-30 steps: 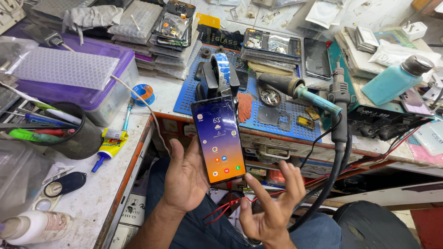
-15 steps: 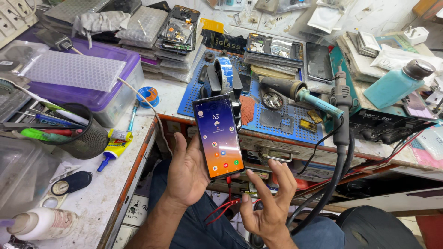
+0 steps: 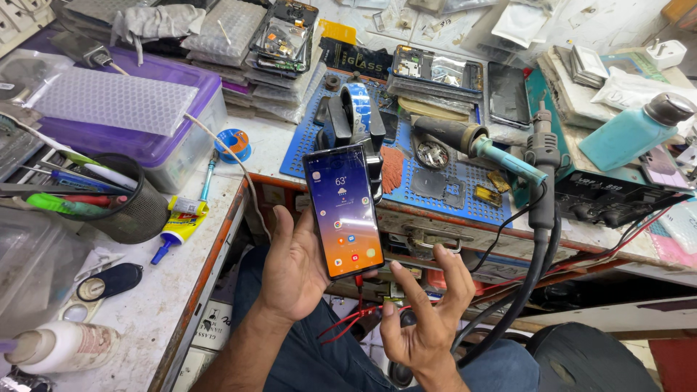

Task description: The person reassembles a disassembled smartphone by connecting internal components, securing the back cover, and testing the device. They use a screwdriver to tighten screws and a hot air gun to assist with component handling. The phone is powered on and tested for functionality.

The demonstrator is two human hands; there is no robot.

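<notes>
**Left hand holds a lit smartphone upright; right hand hovers open below it**

Left hand [image 3: 294, 272] grips a smartphone [image 3: 343, 210] from behind and along its left edge, thumb up the side, palm toward the camera, the screen lit and showing icons. The phone stands nearly upright above the person's lap, just in front of the near edge of the surface [image 3: 450, 225], with the blue work mat [image 3: 465, 192] beyond it. A red wire [image 3: 356, 319] hangs from under the phone's lower end; whether it is plugged in I cannot tell.

Right hand [image 3: 428, 319] grasps nothing: fingers spread and curled, palm turned left, just below and right of the phone, not touching it.

By my judgement this is a check of the working screen. Any touch from the right hand would call for a steady left grip and a light fingertip.
</notes>
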